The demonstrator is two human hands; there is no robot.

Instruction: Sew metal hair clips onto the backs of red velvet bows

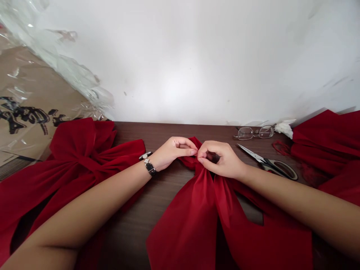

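Note:
A red cloth is gathered narrow at its top in the middle of the dark wooden table, and its two wide tails spread toward me. Both my hands meet at the gathered part. My left hand, with a watch and bracelet at its wrist, pinches with thumb and index finger. My right hand pinches right beside it, fingertips nearly touching the left ones. What lies between the fingertips is too small to make out. Part of the cloth shows behind the fingers.
A tied red bow lies at the left, by a plastic-wrapped carton. Scissors with open blades, eyeglasses, a crumpled white tissue and more red cloth are at the right. A white wall stands behind.

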